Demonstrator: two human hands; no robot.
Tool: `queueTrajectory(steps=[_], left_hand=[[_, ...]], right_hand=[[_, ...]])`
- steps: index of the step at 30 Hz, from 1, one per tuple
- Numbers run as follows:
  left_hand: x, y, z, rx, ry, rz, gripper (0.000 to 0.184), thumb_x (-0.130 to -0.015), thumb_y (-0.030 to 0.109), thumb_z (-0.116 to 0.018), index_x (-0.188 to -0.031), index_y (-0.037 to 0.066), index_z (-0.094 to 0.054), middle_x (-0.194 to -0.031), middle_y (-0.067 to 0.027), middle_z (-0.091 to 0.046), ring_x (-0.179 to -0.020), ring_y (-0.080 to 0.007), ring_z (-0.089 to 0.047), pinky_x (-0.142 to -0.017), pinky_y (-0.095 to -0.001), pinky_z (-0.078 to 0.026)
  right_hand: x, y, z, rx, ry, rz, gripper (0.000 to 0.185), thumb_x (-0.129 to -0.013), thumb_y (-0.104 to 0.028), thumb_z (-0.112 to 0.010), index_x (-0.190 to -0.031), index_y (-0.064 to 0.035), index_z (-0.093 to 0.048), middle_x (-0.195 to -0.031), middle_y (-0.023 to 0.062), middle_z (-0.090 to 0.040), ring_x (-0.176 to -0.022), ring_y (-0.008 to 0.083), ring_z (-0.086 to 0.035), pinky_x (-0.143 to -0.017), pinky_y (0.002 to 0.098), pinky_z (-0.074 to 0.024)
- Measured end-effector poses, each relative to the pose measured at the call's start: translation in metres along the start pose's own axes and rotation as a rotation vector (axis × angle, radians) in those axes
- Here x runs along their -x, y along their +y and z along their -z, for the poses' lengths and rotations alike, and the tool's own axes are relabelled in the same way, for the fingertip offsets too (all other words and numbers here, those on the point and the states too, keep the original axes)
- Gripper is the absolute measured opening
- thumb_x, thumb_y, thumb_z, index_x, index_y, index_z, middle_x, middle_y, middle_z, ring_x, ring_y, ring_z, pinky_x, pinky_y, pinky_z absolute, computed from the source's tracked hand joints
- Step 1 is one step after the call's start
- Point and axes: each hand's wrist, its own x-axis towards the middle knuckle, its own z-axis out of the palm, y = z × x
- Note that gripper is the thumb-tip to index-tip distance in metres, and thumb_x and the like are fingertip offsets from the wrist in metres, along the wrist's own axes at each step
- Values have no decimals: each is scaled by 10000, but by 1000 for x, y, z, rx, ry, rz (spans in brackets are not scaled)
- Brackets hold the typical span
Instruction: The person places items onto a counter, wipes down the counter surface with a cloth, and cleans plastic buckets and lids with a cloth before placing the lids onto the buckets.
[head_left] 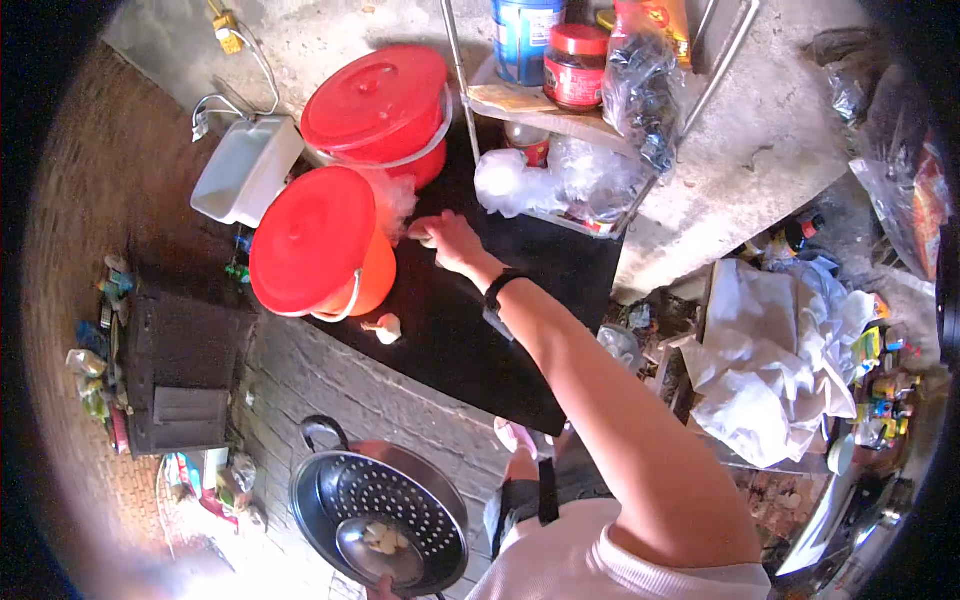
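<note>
Hands well apart here: the right hand [455, 243] reaches over the black tabletop [480, 350], fingers bunched, and I can't tell whether they grip anything; the left hand [383, 588], mostly out of view, clamps one round dark perforated metal pan [385, 492] at its near rim. Inside sits one small metal bowl [352, 543] of pale pieces, too blurred to count. Outward: one whitish bulb [385, 328], two red-lidded plastic buckets [312, 240], one white rectangular tub [245, 170].

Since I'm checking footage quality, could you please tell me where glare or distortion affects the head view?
Head view: fisheye curvature, black corners; same view: washed-out glare at lower left; same view: right hand brightly lit against the dark table, whose surface shows little detail.
</note>
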Motion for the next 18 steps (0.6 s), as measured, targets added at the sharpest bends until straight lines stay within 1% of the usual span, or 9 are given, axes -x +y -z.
queueTrajectory(steps=[2,4,6,8,9,10,14,15,18], left_hand=[[-1,-1,4,-37,-26,-3,262,-679,68,-618,-923,12,-543,-774,-53,-570,-538,-123,-507,-441,-236,-410],[-3,-3,6,-47,-39,-1,250,-681,65,-622,-913,13,-543,-777,-51,-569,-551,-122,-509,-452,-235,-413],[-7,-5,6,-55,-58,-4,239,-683,61,-627,-902,14,-544,-780,-49,-567,-564,-120,-510,-463,-235,-416],[-12,-6,3,-56,-84,-12,227,-685,57,-631,-891,15,-544,-783,-48,-565,-577,-118,-512,-474,-234,-418],[-14,-6,2,-56,-101,-12,222,-687,55,-633,-886,16,-544,-784,-47,-565,-584,-117,-513,-480,-234,-420],[-18,-4,-2,-54,-117,-14,217,-688,53,-635,-881,16,-544,-786,-46,-564,-590,-116,-513,-485,-234,-421],[-38,12,-17,-69,-194,-49,196,-692,46,-644,-860,18,-545,-792,-42,-561,-617,-113,-516,-508,-233,-426],[-43,15,-23,-74,-218,-58,192,-693,44,-646,-854,19,-545,-793,-42,-560,-623,-112,-517,-513,-232,-427],[-62,27,-35,-89,-278,-95,178,-697,39,-653,-838,21,-546,-797,-39,-557,-643,-110,-520,-530,-232,-431]], right_hand=[[-16,3,-13,236,179,-217,215,-786,-174,-527,-988,-153,-600,-989,39,-589,-894,280,-539,-759,381,-466],[-16,19,-10,-218,441,-351,266,-791,-171,-498,-1048,-143,-562,-931,49,-579,-855,280,-534,-760,388,-452],[-5,29,-8,257,226,-246,323,-790,-204,-509,-1109,-155,-517,-926,68,-599,-866,263,-563,-756,392,-452],[-3,30,-6,154,-401,-59,326,-774,-295,-500,-1000,-89,-613,-877,136,-642,-808,295,-613,-725,403,-488],[0,14,15,-227,-632,-198,316,-723,-238,-500,-950,-59,-630,-947,153,-630,-835,288,-619,-740,406,-482],[4,16,6,-213,-481,-118,250,-715,-195,-513,-848,-27,-640,-869,185,-627,-781,318,-616,-712,421,-476],[-35,39,-8,268,153,-157,217,-746,-90,-473,-942,-72,-564,-992,140,-561,-928,323,-541,-754,424,-453],[-48,49,-19,10,402,-279,219,-734,-76,-469,-933,-75,-559,-984,131,-561,-919,319,-543,-733,426,-460],[-62,58,-16,-647,640,-393,167,-762,-117,-488,-917,-85,-543,-907,113,-579,-847,309,-566,-663,433,-470]])
